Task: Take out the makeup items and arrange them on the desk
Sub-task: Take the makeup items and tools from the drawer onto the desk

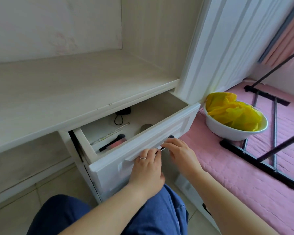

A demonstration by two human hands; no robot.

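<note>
A white drawer [143, 145] under the pale desk top [66, 85] stands pulled out. Inside lie a makeup brush with a black handle [112, 142] on a pink item [120, 141], a thin pale stick [111, 132], a round grey compact [146, 128], a black hair tie [118, 119] and a small black object [124, 111] at the back. My left hand [147, 168], with a ring, and my right hand [181, 152] both grip the dark drawer handle [166, 144] on the drawer front.
A white basin [227, 131] holding a yellow plastic bag [231, 112] sits on a pink mat to the right, beside a black metal rack base [261, 160]. A white wardrobe panel [219, 48] rises right of the desk. My blue trousers [159, 216] fill the bottom.
</note>
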